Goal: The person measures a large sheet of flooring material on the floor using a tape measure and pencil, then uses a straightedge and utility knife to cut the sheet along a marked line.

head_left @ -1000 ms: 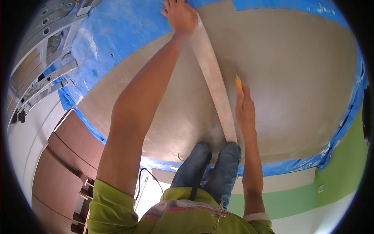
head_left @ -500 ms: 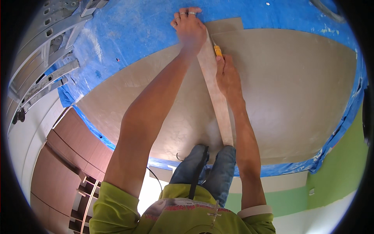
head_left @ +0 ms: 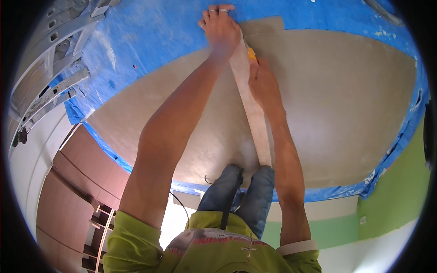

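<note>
A long pale wooden strip lies lengthwise in front of me on a large brown sheet, its near end by my knees. My left hand bears down on the strip's far end, fingers bent and slightly spread, with rings on them. My right hand is closed around a yellow-handled utility knife, held along the strip's right edge near the far end. Most of the handle is hidden in my fist, and the blade tip is hard to make out.
Blue plastic sheeting lies under the brown sheet. A smaller brown piece sticks out past its far edge. A metal ladder is at the far left, and brown cabinets stand at the near left. A green wall rises on the right.
My right hand has slid slightly farther along the strip and turned a little, covering more of the knife handle. My left hand stays on the far end. The whole view has shifted slightly.
</note>
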The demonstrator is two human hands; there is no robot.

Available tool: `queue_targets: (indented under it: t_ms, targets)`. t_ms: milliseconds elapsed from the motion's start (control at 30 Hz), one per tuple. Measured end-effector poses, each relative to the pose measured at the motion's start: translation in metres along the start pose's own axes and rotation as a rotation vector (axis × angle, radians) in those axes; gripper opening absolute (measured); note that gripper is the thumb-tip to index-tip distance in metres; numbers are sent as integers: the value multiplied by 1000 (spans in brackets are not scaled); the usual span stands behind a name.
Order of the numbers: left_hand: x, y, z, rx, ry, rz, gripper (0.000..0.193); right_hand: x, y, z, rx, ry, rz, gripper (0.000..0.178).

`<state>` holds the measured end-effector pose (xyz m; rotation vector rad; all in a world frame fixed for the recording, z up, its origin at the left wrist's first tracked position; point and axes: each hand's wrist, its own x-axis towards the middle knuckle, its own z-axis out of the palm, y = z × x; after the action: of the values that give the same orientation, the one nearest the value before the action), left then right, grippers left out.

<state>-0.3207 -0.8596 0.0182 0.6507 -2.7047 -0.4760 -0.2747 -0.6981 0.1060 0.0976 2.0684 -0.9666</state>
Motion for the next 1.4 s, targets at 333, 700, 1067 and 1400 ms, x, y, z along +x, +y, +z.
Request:
queue_targets:
  t_ms: [333, 700, 1067, 1400]
  targets:
    - [1, 3, -4, 28, 39, 19, 31, -6, -28, -17, -149, -76, -145, 42]
    - [-1, 2, -2, 31, 50, 42, 30, -10, -15, -5, -191, -13, -30, 40]
    - [-1, 1, -1, 18, 58, 64, 30, -27, 5, -4, -183, -29, 18, 40]
    - [-2, -1, 0, 40, 20, 39, 28, -53, 27, -2, -158, -23, -22, 38]
